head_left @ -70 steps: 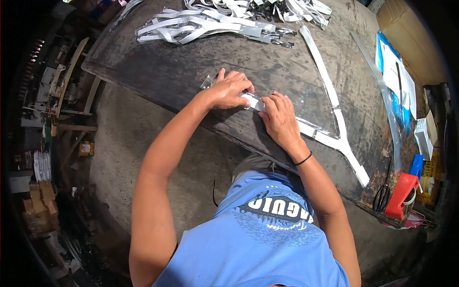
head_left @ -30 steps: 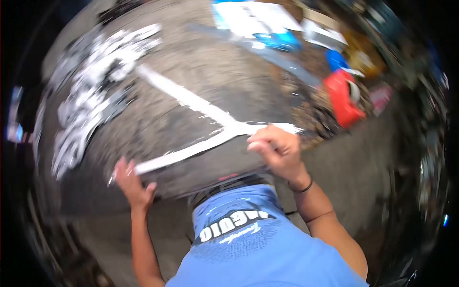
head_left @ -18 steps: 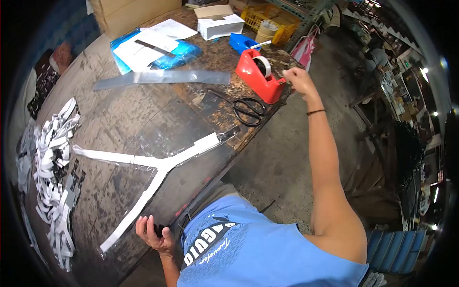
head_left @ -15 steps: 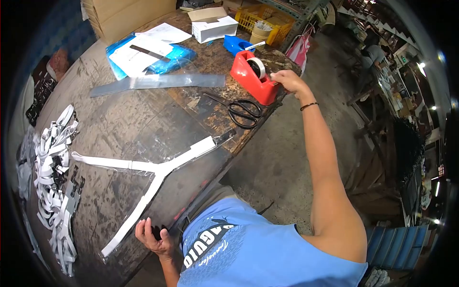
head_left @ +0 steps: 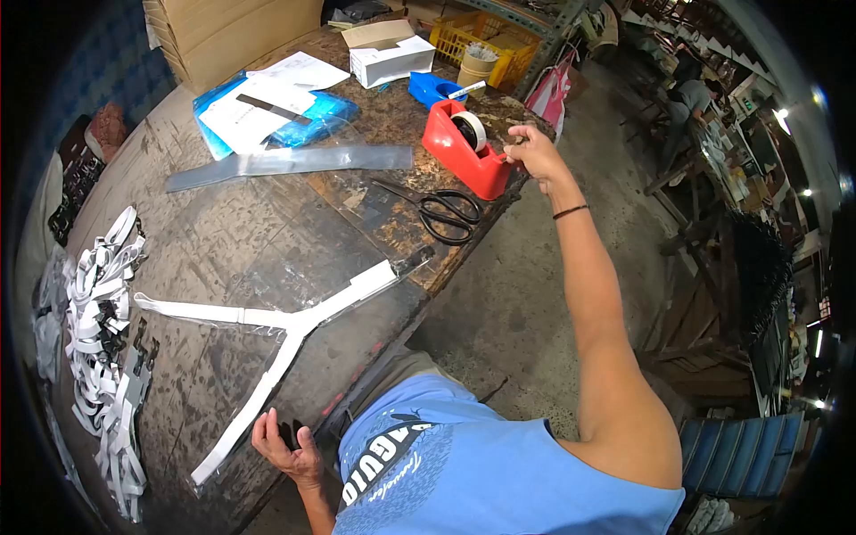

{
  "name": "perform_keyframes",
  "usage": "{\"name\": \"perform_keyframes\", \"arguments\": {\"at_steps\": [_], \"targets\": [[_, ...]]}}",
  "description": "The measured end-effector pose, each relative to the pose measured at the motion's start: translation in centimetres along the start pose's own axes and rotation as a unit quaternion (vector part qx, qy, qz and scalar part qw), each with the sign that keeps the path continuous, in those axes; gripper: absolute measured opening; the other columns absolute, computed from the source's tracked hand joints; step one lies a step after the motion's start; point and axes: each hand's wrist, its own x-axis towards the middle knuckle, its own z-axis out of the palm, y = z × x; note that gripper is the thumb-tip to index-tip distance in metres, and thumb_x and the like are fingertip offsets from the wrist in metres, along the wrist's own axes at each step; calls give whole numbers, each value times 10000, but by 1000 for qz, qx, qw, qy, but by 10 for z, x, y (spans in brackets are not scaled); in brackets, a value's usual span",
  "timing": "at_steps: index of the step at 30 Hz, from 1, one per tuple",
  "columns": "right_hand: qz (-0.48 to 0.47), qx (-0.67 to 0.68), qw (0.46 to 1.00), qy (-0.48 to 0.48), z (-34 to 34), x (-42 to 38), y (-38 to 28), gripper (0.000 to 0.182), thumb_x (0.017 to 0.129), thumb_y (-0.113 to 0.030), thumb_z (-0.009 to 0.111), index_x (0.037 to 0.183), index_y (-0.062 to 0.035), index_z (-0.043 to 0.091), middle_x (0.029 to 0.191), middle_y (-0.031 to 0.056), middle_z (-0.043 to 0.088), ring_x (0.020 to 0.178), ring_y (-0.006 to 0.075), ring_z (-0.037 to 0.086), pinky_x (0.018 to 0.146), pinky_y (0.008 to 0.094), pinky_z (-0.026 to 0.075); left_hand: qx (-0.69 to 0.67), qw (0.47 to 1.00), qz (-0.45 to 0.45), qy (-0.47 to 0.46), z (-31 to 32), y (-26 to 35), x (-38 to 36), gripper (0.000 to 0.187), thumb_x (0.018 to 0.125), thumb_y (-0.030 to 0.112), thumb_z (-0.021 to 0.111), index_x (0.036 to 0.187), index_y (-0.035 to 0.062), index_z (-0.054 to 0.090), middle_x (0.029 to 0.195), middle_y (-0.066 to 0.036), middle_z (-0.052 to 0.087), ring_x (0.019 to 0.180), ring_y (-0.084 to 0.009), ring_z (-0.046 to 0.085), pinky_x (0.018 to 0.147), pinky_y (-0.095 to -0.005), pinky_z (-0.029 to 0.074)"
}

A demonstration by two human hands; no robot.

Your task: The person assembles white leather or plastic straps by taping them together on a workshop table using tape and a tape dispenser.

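Observation:
A red tape dispenser (head_left: 462,152) with a white-cored roll stands at the table's right edge. My right hand (head_left: 535,155) is at its cutter end, thumb and fingers pinched on the tape end, though the tape itself barely shows. Close to the front edge, my left hand (head_left: 290,450) holds nothing, its fingers apart, beside the lower arm of a white Y-shaped strap (head_left: 299,323). That strap lies flat in clear plastic, with a black piece at its upper right end. Black-handled scissors (head_left: 448,217) rest between the strap and the dispenser.
A heap of white straps (head_left: 102,339) lies at the left. Beyond the Y-strap are a clear plastic strip (head_left: 294,160), blue packets with papers (head_left: 259,111), a small white box (head_left: 390,61), a cardboard box (head_left: 236,36) and a yellow crate (head_left: 513,49). A co-worker (head_left: 691,102) is in the background.
My right hand has shifted slightly at the dispenser's cutter end, fingers still pinched. My left hand stays near the strap. The whole view has moved a little.

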Motion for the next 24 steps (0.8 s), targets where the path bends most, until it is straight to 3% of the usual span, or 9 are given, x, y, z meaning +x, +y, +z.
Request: {"name": "perform_keyframes", "arguments": {"at_steps": [2, 5, 12, 14, 24], "targets": [[59, 94, 994, 1, 1, -14, 3, 486, 838, -85, 675, 1282, -60, 478, 836, 21, 618, 731, 98, 583, 623, 263, 445, 4, 1000, 0, -5, -1, 1, 1, 581, 911, 449, 629, 1289, 12, 566, 1238, -178, 489, 1163, -345, 457, 986, -466, 369], [48, 180, 982, 7, 7, -22, 16, 480, 847, -85, 665, 1287, -69, 474, 836, 11, 616, 751, 87, 582, 657, 255, 433, 0, 1000, 2, -12, -1, 2, 0, 549, 918, 395, 629, 1308, 17, 556, 1252, -180, 489, 1189, -344, 467, 1010, -451, 364], [14, 204, 979, 3, 5, -26, 31, 444, 880, -111, 640, 1286, -63, 466, 826, 6, 629, 773, 107, 577, 691, 279, 394, 8, 1000, 8, -10, -1, 1, 1, 552, 922, 390, 620, 1310, 5, 547, 1265, -193, 488, 1199, -349, 462, 1014, -460, 362], [17, 210, 977, -2, 3, -24, 36, 435, 889, -113, 630, 1287, -61, 462, 825, 15, 639, 776, 112, 579, 696, 280, 397, 15, 1000, 11, -8, -1, 3, 2, 591, 930, 460, 598, 1295, -4, 556, 1248, -190, 485, 1167, -354, 458, 984, -469, 368], [24, 244, 969, -10, 2, -25, 38, 424, 906, -134, 615, 1288, -64, 445, 807, 41, 662, 804, 137, 605, 703, 288, 421, -3, 1000, 3, -4, 0, 0, 0, 641, 944, 531, 533, 1296, -4, 555, 1240, -190, 487, 1170, -347, 461, 980, -471, 368]]}}
